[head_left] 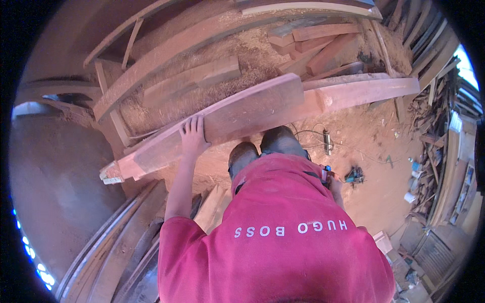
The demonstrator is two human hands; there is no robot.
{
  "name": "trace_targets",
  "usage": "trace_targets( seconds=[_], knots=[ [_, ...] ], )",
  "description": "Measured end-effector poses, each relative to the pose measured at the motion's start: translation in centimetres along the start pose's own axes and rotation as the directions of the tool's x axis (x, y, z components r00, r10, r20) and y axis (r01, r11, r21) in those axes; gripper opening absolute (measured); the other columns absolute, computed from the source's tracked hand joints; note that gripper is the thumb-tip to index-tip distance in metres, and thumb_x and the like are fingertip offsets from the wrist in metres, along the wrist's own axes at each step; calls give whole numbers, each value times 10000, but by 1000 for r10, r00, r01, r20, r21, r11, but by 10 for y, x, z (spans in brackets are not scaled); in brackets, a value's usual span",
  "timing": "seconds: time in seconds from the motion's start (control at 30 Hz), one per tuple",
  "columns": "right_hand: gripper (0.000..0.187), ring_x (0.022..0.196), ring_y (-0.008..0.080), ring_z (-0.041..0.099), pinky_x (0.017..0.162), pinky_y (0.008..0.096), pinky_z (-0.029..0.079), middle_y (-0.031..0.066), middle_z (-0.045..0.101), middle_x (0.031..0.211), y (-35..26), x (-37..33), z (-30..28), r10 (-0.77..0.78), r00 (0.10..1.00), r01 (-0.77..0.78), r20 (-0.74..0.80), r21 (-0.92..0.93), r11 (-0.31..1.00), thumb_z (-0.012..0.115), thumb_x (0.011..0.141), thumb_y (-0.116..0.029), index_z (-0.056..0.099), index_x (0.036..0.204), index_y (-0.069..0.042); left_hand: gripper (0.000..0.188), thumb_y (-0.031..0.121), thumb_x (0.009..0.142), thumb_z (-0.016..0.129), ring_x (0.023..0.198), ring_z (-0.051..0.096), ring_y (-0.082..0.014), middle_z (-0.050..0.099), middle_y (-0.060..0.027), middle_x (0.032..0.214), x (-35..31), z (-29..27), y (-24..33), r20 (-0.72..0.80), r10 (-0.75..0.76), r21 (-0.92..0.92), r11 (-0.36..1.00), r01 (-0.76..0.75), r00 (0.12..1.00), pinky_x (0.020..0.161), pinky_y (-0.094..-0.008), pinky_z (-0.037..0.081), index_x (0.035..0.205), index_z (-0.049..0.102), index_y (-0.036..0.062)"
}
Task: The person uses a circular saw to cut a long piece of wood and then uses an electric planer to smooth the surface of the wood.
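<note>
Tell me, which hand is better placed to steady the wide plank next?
Probably the left hand: it rests on the wide plank, while the right hand is apart from it, beside the red shirt.

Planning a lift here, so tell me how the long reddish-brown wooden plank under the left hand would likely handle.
The long reddish-brown wooden plank would probably stay stiff, judging by its thick edge. Its broad face and length suggest real weight, likely awkward from one end. Its flat face makes rolling unlikely.
</note>
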State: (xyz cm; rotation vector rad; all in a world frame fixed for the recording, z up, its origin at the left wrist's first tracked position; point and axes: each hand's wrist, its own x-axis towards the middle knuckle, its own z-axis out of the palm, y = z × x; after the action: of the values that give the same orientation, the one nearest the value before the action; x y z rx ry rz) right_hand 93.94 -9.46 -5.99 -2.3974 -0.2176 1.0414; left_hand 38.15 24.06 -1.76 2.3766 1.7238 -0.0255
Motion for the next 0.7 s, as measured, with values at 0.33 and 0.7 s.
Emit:
trace_targets(
  seconds=[0.33,0.7],
  knots=[
    [458,708,144,650,599,322,517,70,697,774,-32,-34,15,72,994,-70,-87,29,997,788,786,-409,734,868,39,1003,370,631,863,1404,348,-347,437,-120,1457,-64,41,20,-280,112,-32,992,-126,954,1144,-593,238,1482,394,120],
    [402,702,156,611,594,330,500,66,658,835,-11,-35,31,79,989,-92,-125,-105,990,736,846,-346,676,963,34,947,390,582,901,1257,541,-308,592,-103,1322,-31,6,-5,242,52,-182,983,-8,969,1041,-506,398,1393,483,134]
  ],
)
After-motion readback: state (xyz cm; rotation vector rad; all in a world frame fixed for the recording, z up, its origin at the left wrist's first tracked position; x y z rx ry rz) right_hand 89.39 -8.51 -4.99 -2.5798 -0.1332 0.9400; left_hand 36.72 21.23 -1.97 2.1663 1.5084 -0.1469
